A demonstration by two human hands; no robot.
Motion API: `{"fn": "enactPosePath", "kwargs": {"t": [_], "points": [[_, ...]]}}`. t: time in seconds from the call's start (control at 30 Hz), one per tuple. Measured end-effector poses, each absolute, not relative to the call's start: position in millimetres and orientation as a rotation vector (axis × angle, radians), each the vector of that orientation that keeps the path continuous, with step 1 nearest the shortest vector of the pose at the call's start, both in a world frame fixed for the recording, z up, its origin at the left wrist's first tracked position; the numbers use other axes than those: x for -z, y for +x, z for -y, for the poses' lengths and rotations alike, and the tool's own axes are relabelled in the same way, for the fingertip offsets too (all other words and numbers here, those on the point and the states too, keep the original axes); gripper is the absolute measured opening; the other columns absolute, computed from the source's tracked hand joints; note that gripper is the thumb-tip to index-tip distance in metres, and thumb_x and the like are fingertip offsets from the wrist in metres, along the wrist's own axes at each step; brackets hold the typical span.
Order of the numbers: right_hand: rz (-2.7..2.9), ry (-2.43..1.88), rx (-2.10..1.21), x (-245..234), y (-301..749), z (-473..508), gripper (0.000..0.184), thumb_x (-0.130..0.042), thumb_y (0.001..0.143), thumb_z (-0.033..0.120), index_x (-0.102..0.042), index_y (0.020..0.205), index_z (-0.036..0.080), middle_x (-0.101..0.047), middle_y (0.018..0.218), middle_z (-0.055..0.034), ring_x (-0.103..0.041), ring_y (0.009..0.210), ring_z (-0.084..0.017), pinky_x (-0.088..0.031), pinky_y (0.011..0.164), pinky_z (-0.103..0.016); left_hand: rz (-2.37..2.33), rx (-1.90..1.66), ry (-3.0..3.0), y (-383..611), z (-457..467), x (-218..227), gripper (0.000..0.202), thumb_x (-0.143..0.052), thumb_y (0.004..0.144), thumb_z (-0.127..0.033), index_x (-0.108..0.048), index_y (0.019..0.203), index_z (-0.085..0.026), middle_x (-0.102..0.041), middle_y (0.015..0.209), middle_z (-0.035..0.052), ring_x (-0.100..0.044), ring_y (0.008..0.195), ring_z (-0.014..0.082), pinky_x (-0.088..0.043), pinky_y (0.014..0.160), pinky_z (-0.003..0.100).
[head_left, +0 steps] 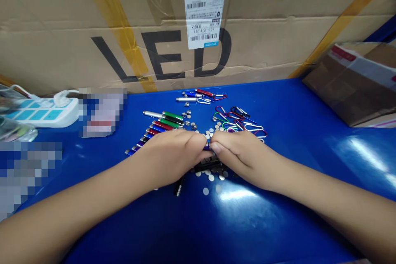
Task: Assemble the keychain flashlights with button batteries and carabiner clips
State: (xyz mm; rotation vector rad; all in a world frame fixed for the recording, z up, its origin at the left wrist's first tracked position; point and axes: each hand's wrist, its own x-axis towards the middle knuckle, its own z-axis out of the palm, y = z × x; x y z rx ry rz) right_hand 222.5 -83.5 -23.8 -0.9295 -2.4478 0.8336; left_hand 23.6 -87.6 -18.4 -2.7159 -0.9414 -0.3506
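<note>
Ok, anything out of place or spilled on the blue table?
Nothing looks damaged. Small silver discs lie scattered loose around the left hand and right hand, one strayed nearer. A black tube lies alone below the left hand, apart from the neat row of coloured tubes.

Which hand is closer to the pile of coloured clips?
Right. The right hand lies right next to the clips; the left hand is farther left, beside the row of tubes.

My left hand (173,152) and right hand (238,156) are bare, the thumbnail (215,147) short and plain. My forearms (77,210) are uncovered too.
</note>
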Motion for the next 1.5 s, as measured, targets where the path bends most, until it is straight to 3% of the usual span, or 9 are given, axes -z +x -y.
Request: {"fn": "enactPosePath", "kwargs": {"t": [0.23,0.4,0.57,0.9,1.03,1.17,1.5], "points": [[2.207,-1.03,-1.219,14.2,221.5,89.9,0.032,-0.028,0.099,0.038,-0.038,0.074,0.021,-0.044,0.063,0.0044,-0.041,0.056,-0.01,-0.035,0.056,-0.025,0.786,0.374,-2.6,18.9,85.8,11.6,0.035,-0.033,0.098,-0.022,-0.056,0.072,-0.017,-0.052,0.056,0.0009,-0.05,0.052,0.0159,-0.028,0.047,0.027],[2.51,-1.012,-0.709,17.5,226.1,90.1,0.024,-0.031,0.095,0.031,-0.046,0.08,0.019,-0.054,0.069,-0.0005,-0.047,0.057,-0.013,-0.032,0.054,-0.026,1.182,0.239,-3.064,18.8,86.1,4.2,0.034,-0.037,0.097,-0.038,-0.057,0.081,-0.016,-0.061,0.071,0.0009,-0.057,0.064,0.0135,-0.036,0.054,0.023],[2.666,-1.008,-0.341,19.6,227.6,87.5,0.024,-0.032,0.093,0.027,-0.049,0.078,0.019,-0.054,0.06,-0.0006,-0.047,0.051,-0.014,-0.026,0.051,-0.027,1.32,0.236,-3.515,18.6,86.9,-1.1,0.03,-0.033,0.099,-0.035,-0.057,0.091,-0.018,-0.063,0.086,0.0012,-0.059,0.075,0.0132,-0.044,0.067,0.024],[2.517,-0.712,-0.612,23.0,226.4,86.6,0.022,-0.035,0.092,0.026,-0.046,0.074,0.02,-0.052,0.062,0.0014,-0.045,0.052,-0.011,-0.031,0.05,-0.023,1.332,0.215,-3.744,17.3,89.3,-5.8,0.036,-0.031,0.099,-0.04,-0.057,0.087,-0.019,-0.061,0.077,-0.0006,-0.057,0.067,0.0123,-0.042,0.059,0.022],[2.297,-0.876,-0.737,24.5,223.2,87.6,0.02,-0.036,0.094,0.027,-0.045,0.077,0.02,-0.053,0.067,0.0023,-0.048,0.057,-0.01,-0.036,0.053,-0.022,1.339,0.407,-3.129,21.0,89.7,6.4,0.032,-0.034,0.098,-0.04,-0.057,0.092,-0.017,-0.062,0.08,0.0022,-0.059,0.069,0.0153,-0.038,0.057,0.024],[2.164,-0.957,-0.873,25.8,220.1,90.1,0.019,-0.037,0.095,0.026,-0.046,0.079,0.02,-0.051,0.067,0.0033,-0.046,0.058,-0.009,-0.038,0.053,-0.021,1.066,0.43,-2.753,24.1,90.4,15.8,0.038,-0.031,0.099,-0.037,-0.056,0.077,-0.017,-0.056,0.062,0.0021,-0.053,0.058,0.0165,-0.028,0.049,0.025],[2.15,-0.91,-0.907,26.9,220.1,92.5,0.024,-0.035,0.097,0.027,-0.046,0.078,0.019,-0.049,0.065,0.0041,-0.046,0.056,-0.008,-0.037,0.052,-0.02,1.197,0.505,-3.271,24.7,92.5,-0.1,0.023,-0.035,0.097,-0.025,-0.05,0.081,-0.018,-0.051,0.065,-0.004,-0.046,0.054,0.0098,-0.032,0.053,0.02]]}}
